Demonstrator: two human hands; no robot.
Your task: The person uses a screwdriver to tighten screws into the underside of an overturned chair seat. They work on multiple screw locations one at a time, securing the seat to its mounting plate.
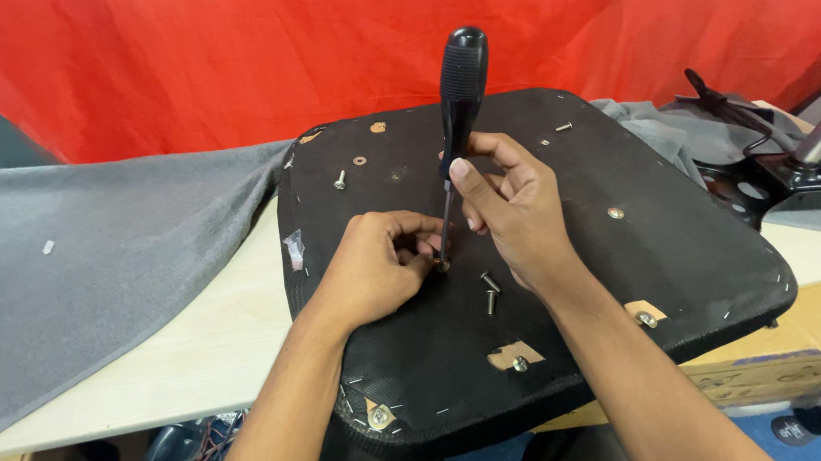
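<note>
The black seat pad (620, 264) lies upside down on the pale tabletop (220, 342), and I place everything by it. Near the middle of the pad stands a screwdriver (460, 99), upright, with a black handle and a thin metal shaft whose tip rests on a screw (441, 262) in the pad.

The right hand (513, 214) holds the screwdriver at the lower end of the handle; its grip is pressed together around the handle, with the thumb up along it. The left hand (374, 271) lies on the pad just beside the tip; its grip pinches the screw or the shaft there, I cannot tell which exactly.

Two loose bolts (490, 292) lie on the pad just to the right of the tip, below the right hand. Another bolt (340, 179) lies near the left edge of the pad, and one more (564, 127) near the far edge.

A grey cloth (90, 266) spreads over the tabletop to the left of the pad. Behind the pad hangs a red curtain (202, 43). To the right of the pad lies a black chair base (781, 160) with a metal column.
</note>
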